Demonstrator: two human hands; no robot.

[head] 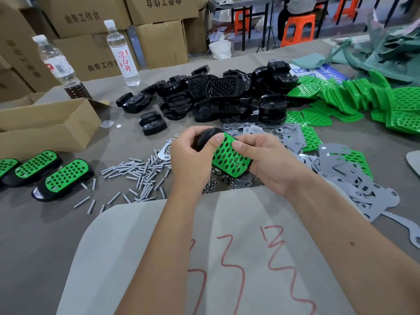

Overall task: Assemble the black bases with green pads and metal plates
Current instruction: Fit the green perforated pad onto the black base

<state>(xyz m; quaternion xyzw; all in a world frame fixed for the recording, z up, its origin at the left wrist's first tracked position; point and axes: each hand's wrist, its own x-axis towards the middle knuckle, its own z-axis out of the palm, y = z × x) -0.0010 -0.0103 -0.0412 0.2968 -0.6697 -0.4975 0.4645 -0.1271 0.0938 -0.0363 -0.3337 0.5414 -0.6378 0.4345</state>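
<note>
Head view. Both hands work above the desk [45,235], over loose nuts and screws [138,171]. Left hand [191,158] grips a black base [205,138], fingers curled round its rounded end. Right hand [266,162] pinches a green pad [229,159] against the base, thumb pressing its top edge. The pad sits tilted on the base, not yet flush.

Step in hand, as I judge: seating the pad onto the base pegs. Next move calls for lining holes with pegs and pressing down evenly, then a metal plate from the grey heap [354,178] at right.

Three finished units [66,177] lie at left. Spare bases [218,96] are piled beyond the hands, spare pads [363,96] at far right.
</note>
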